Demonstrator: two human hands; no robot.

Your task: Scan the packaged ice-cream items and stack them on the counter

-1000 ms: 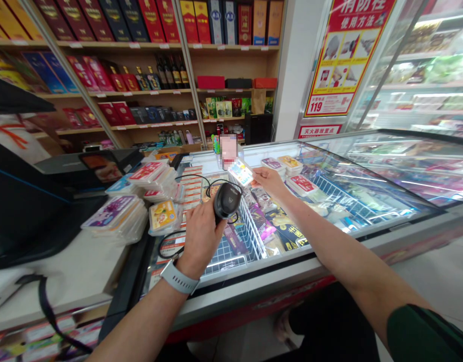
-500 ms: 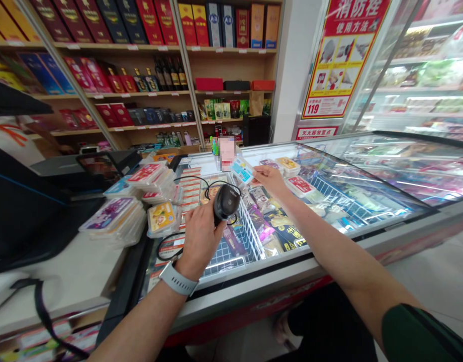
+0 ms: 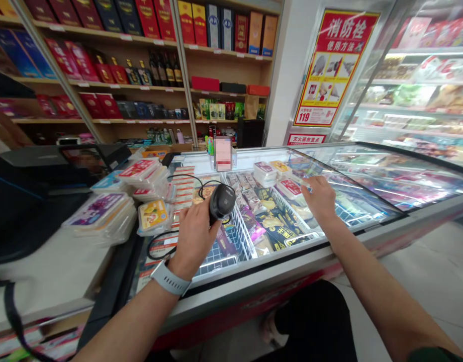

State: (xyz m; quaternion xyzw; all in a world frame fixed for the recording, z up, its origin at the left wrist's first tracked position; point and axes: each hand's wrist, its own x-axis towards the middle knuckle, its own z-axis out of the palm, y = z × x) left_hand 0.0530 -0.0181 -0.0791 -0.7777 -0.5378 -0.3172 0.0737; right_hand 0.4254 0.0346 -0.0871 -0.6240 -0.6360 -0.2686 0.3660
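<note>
My left hand (image 3: 195,236), with a pale watch strap on its wrist, is wrapped round a black handheld scanner (image 3: 222,201) above the freezer's left part. The scanner's black cable loops behind and beside it. Over the freezer's middle, my right hand (image 3: 318,198) has its fingers bent together beside a red-labelled plastic pack (image 3: 290,188). A small pale edge shows at its fingertips, too unclear to name. Behind lie stacked packs with pink (image 3: 264,168) and yellow (image 3: 281,166) labels. Dark and purple bags lie in white wire baskets (image 3: 243,229) inside the freezer.
Stacked plastic packs (image 3: 99,211) and a yellow-labelled pack (image 3: 153,215) sit at the left beside a black machine (image 3: 20,201). A small stand with a blurred picture (image 3: 223,155) is on the freezer's back edge. Shelves (image 3: 141,85) of boxes and bottles stand behind.
My right hand has moved right, away from the small stand, and the blue-and-white pack it held no longer shows clearly. My left hand still holds the scanner. The view has shifted slightly right.
</note>
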